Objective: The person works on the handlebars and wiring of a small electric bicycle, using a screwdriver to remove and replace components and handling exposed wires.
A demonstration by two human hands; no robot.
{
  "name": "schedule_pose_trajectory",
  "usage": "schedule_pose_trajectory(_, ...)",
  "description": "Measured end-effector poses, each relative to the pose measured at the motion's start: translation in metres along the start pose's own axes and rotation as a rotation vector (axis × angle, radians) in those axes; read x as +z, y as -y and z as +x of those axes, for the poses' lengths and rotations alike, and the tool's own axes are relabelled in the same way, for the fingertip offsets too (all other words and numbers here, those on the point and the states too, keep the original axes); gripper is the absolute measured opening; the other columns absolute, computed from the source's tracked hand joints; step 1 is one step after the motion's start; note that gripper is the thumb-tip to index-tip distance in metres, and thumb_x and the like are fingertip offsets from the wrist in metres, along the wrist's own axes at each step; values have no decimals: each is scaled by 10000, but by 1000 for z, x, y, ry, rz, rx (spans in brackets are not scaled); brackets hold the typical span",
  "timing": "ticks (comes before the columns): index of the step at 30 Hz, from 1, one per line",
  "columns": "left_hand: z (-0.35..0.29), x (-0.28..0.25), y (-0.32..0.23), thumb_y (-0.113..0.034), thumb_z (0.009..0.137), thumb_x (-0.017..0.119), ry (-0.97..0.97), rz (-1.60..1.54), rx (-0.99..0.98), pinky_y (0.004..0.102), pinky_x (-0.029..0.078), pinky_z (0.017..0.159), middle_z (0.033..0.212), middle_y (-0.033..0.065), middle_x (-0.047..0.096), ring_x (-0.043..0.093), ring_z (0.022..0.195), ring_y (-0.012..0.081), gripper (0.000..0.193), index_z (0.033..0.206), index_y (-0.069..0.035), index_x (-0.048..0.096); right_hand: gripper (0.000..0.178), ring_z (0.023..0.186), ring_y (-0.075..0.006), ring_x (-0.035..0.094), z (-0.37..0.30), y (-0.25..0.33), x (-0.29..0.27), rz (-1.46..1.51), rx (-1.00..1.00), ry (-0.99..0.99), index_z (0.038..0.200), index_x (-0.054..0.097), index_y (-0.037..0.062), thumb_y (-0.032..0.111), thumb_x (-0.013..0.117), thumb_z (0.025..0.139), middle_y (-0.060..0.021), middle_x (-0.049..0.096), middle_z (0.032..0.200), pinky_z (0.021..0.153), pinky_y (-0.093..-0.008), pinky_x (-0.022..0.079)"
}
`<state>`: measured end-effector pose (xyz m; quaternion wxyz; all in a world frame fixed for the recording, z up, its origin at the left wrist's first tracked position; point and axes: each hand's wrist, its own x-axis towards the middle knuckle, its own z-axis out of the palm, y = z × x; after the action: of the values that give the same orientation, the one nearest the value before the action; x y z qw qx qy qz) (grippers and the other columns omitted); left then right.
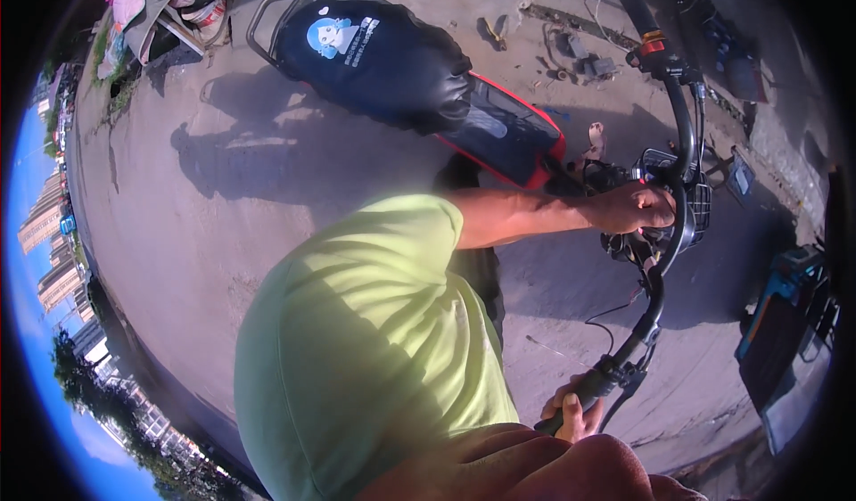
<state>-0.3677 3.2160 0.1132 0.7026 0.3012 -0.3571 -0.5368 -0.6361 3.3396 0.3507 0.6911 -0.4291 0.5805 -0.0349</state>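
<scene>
A black handlebar (685,135) curves down the right side of the view, with cables hanging off it. My left hand (635,207) is closed beside its middle; what the curled fingers hold is hidden. Lower down, my right hand (578,416) wraps the dark grip (596,383) at the near end. The far end carries another black grip (635,9) with orange rings. Below the bar's middle shows a black wire basket (703,209). A two-wheeled scooter with red trim (522,95) has a dark seat cover (374,60) bearing a cartoon figure; my left arm and body hide part of it.
Tools and dark metal parts (584,62) lie on the concrete ground (152,225) beyond the scooter. Bags and cloth (165,11) are heaped at the upper left. A blue and black object (789,314) stands at the right edge. Buildings (49,225) show far left.
</scene>
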Motion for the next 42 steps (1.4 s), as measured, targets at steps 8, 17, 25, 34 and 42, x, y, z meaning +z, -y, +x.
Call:
schedule_pose_trajectory(8,5,-4,18,-286,1104,516,-50,128,47,332,437,1072,1236,82,667,620,1175,185,390,1229,44,682,480,558,-172,598,10,-10,-10,88,-81,62,1205,533,1,289,772,904,-83,617,802,523,-283,496)
schedule_pose_trajectory(17,14,0,41,-327,1125,449,-50,-138,-111,360,439,1089,1201,102,709,633,1181,196,444,1251,34,674,512,563,-177,598,13,-13,-20,195,13,77,1177,547,-18,290,793,851,-83,608,777,520,-304,500)
schedule_pose_trajectory(25,9,0,16,-411,1117,410,-45,-24,-101,370,454,1089,1239,134,715,643,1184,212,557,1322,50,646,524,577,-182,611,11,-16,-26,242,117,58,1172,572,-33,264,815,816,-99,644,792,535,-319,500)
schedule_pose_trajectory(34,13,-5,12,-475,1096,437,44,5,-23,423,343,1182,1419,172,598,515,1362,266,625,1370,59,613,523,631,-170,625,9,-9,-30,308,315,48,1147,600,-56,237,836,785,-93,660,816,582,-324,510)
schedule_pose_trajectory(42,13,-7,15,-712,996,467,99,-38,-210,478,244,1227,1544,203,478,394,1469,309,874,1421,43,582,438,680,-150,655,14,-2,-35,357,333,113,1116,648,-49,167,844,790,-79,685,869,604,-299,523)
